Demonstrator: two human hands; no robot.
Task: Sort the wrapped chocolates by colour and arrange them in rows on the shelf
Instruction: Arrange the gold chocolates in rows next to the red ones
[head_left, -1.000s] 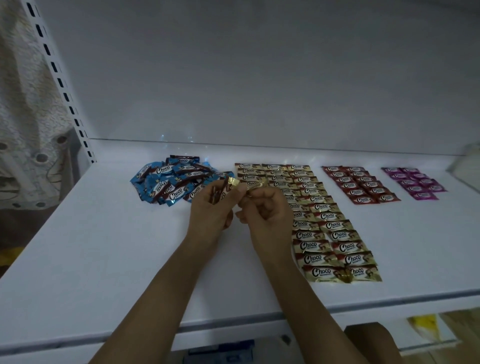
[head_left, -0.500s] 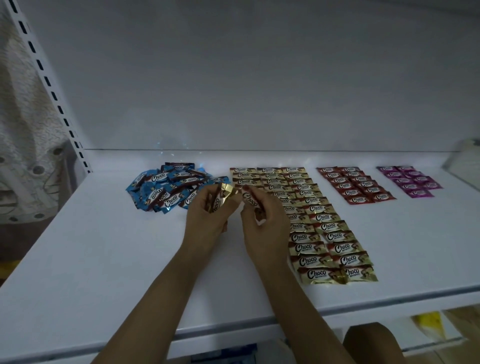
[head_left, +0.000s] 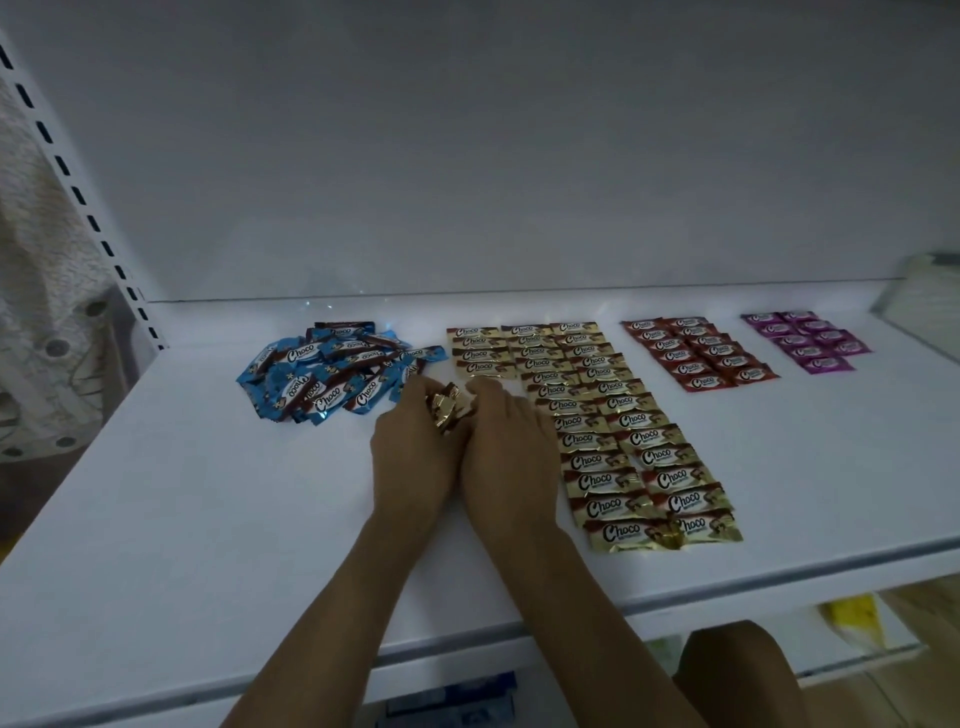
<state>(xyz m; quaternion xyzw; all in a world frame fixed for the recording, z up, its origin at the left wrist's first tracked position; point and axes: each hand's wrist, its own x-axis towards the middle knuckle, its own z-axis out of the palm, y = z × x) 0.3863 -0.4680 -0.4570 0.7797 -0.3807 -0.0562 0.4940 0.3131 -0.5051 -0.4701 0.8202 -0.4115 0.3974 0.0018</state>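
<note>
Left hand (head_left: 415, 452) clutches a small bunch of gold foil-wrapped chocolates (head_left: 445, 410). Right hand (head_left: 511, 447) curls knuckles-up just beside it; whether it pinches one I cannot tell. Its fingertips sit at the near end of the short left gold row (head_left: 482, 354), wrappers lying left-to-right on the white shelf (head_left: 208, 493). Further left is the loose heap of blue wrapped chocolates (head_left: 327, 374).

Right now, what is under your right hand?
The right hand is palm-down over the white shelf, at the near end of the short left gold column. Whatever is beneath it is covered. The left hand holds gold chocolates.
</note>
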